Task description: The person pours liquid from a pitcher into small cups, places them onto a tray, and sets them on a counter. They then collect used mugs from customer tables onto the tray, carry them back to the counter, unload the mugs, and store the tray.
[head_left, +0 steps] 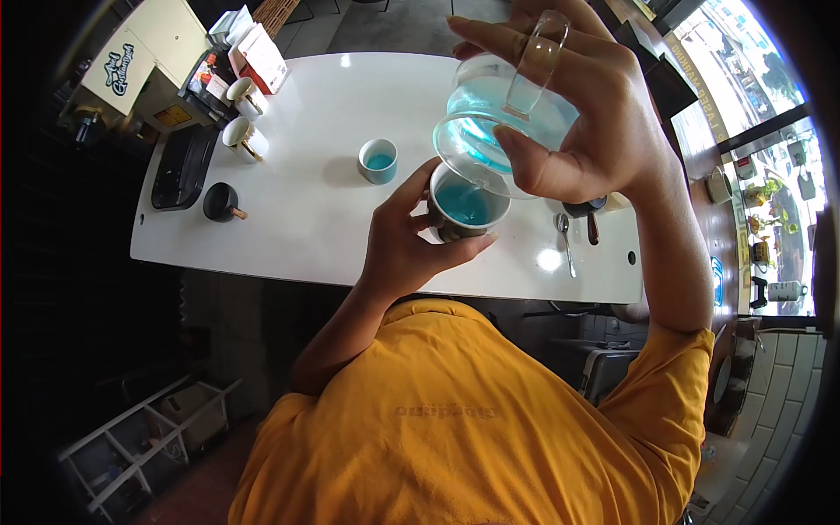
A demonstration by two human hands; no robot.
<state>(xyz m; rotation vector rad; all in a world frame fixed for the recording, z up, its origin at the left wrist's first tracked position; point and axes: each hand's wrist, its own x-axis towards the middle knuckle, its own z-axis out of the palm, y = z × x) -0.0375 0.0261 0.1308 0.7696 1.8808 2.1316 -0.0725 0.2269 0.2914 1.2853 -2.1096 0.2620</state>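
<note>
My left hand (404,241) is wrapped round a cup (464,210) with a white inside and a dark outer wall, held above the front of the table; blue liquid lies in it. Over that cup, my right hand (595,122) grips a clear glass pitcher (486,92) by its handle side. The pitcher is tipped, its mouth facing down to the cup's rim, and pale blue liquid shows inside. Whether rim and cup touch, I cannot tell. Left of my hands a small pale cup (378,171) stands upright on the table, with blue liquid at its bottom.
On the white table (306,219) are two white mugs (245,140), a white bag (259,59), a black tray (185,166), and a small black vessel with a wooden handle (220,202). A spoon (565,243) lies at the right. A cream-coloured machine (136,61) stands far left.
</note>
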